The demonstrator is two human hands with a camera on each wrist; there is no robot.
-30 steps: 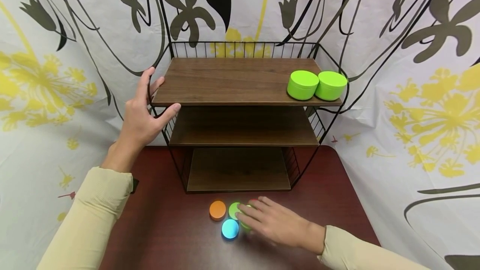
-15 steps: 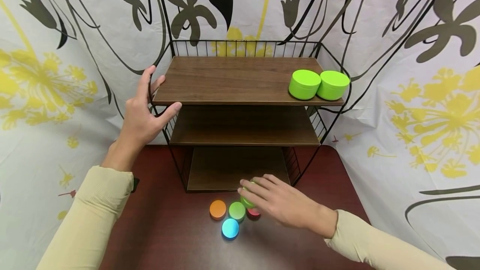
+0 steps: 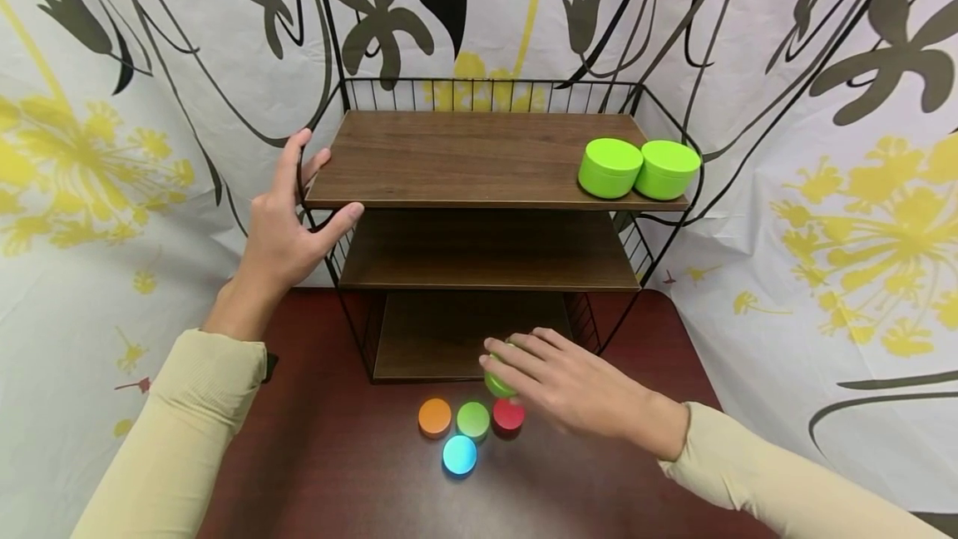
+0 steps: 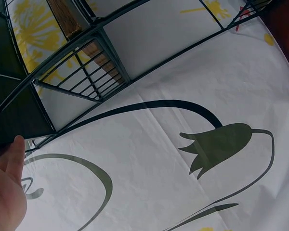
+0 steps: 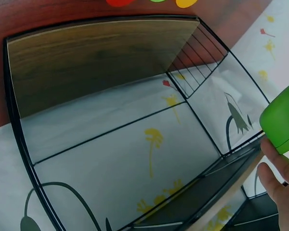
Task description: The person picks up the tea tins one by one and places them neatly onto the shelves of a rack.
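Note:
My right hand grips a small green round container in front of the lowest shelf, the back of the hand covering part of it. In the right wrist view, the green container shows at the right edge, with fingers against it. My left hand holds the left side of the wire-framed shelf rack, thumb at the top board's front edge and fingers about the wire side. Two bright green lidded round containers stand side by side at the top board's right end.
On the dark red table, before the rack, lie small round pieces: orange, green, red and blue. The middle board and bottom board sit below the top one. A flower-patterned cloth surrounds the table.
My right hand has lifted the small green container from beside the other pieces and moved it forward toward the bottom shelf, uncovering the red piece. The left hand stays at the rack.

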